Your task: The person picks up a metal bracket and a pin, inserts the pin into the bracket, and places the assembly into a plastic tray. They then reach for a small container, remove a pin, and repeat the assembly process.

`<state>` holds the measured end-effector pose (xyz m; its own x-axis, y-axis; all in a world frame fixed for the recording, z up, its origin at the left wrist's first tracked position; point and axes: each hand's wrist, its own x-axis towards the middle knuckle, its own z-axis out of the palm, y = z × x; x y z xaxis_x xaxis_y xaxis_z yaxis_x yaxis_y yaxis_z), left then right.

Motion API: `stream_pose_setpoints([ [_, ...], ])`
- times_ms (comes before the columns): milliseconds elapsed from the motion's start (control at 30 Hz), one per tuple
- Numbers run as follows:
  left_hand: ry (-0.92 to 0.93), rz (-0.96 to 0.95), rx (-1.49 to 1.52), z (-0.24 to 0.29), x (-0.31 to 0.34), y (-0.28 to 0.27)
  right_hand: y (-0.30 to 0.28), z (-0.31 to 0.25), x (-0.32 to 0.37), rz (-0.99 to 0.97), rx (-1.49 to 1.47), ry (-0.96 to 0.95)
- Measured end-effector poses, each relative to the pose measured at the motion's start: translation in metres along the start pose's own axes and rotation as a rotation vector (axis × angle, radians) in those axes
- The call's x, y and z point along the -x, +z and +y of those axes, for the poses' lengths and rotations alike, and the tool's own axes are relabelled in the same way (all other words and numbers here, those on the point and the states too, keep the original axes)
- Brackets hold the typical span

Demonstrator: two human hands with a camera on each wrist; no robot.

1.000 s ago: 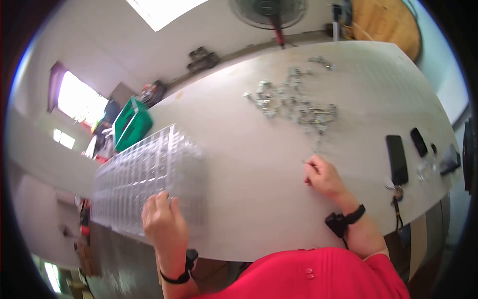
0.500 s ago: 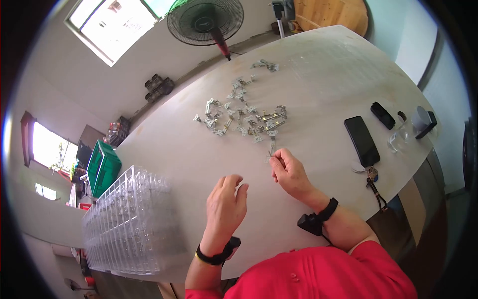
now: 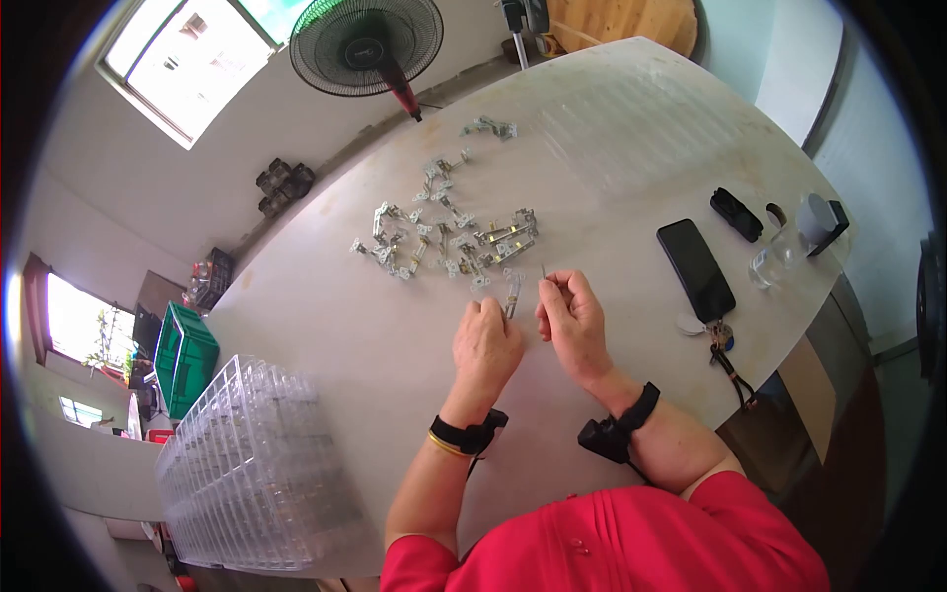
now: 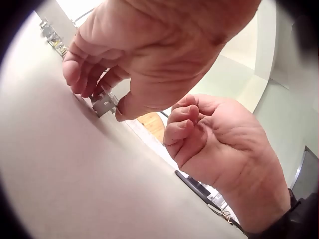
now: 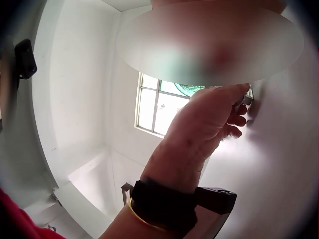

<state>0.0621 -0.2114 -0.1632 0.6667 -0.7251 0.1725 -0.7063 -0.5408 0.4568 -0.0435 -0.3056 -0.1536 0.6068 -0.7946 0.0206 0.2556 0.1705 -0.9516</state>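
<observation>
In the head view, the left grip [image 3: 486, 340] is clamped on a metal bracket [image 3: 513, 293] at its fingertips, above the counter [image 3: 395, 335]. Just beside it, the right grip [image 3: 574, 321] pinches what seems a thin pin [image 3: 544, 270]; loose metal parts [image 3: 511, 234] lie beyond both. In the left wrist view, thumb and fingers meet the bracket. In the right wrist view, metal shows at the left grip's fingertips.
</observation>
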Motion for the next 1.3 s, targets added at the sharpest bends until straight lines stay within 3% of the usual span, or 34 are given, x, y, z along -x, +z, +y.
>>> stream_pose_setpoints([
  [133,-0.022,0.020,0.097,-0.012,0.027,-0.014,0.001,0.012,-0.003,-0.011,0.112,-0.095],
  [333,-0.033,0.097,0.210,0.001,0.070,-0.035,0.007,0.005,0.009,-0.215,0.141,0.119],
  [433,-0.028,0.163,0.255,0.000,0.079,-0.034,0.006,0.011,0.012,-0.311,0.236,0.033],
  [500,-0.051,0.215,0.296,-0.001,0.082,-0.034,0.006,0.016,0.009,-0.201,0.519,-0.375],
  [633,-0.082,0.285,0.338,-0.001,0.083,-0.038,0.008,0.002,0.013,-0.244,0.485,-0.240],
  [667,-0.082,0.281,0.339,-0.002,0.084,-0.039,0.010,-0.001,0.016,-0.283,0.379,-0.078],
  [700,-0.065,0.248,0.326,-0.003,0.085,-0.040,0.011,-0.003,0.017,-0.320,0.273,0.082],
  [800,-0.107,0.192,0.401,0.004,0.089,-0.043,0.008,0.007,0.014,-0.333,0.333,-0.046],
  [967,-0.281,0.103,0.532,-0.006,0.089,-0.053,0.009,-0.001,0.017,-0.403,0.266,-0.044],
  [1033,-0.307,0.065,0.848,-0.022,0.083,-0.048,0.011,-0.001,0.019,-0.435,0.245,-0.037],
  [1100,-0.326,0.019,0.946,-0.021,0.081,-0.053,0.012,0.002,0.020,-0.473,0.190,-0.059],
  [1167,-0.416,-0.217,1.373,-0.012,0.078,-0.062,0.013,0.003,0.023,-0.496,0.192,-0.066],
  [1300,-0.456,-0.378,1.483,-0.019,0.080,-0.052,0.015,0.000,0.026,-0.539,0.212,-0.056],
])
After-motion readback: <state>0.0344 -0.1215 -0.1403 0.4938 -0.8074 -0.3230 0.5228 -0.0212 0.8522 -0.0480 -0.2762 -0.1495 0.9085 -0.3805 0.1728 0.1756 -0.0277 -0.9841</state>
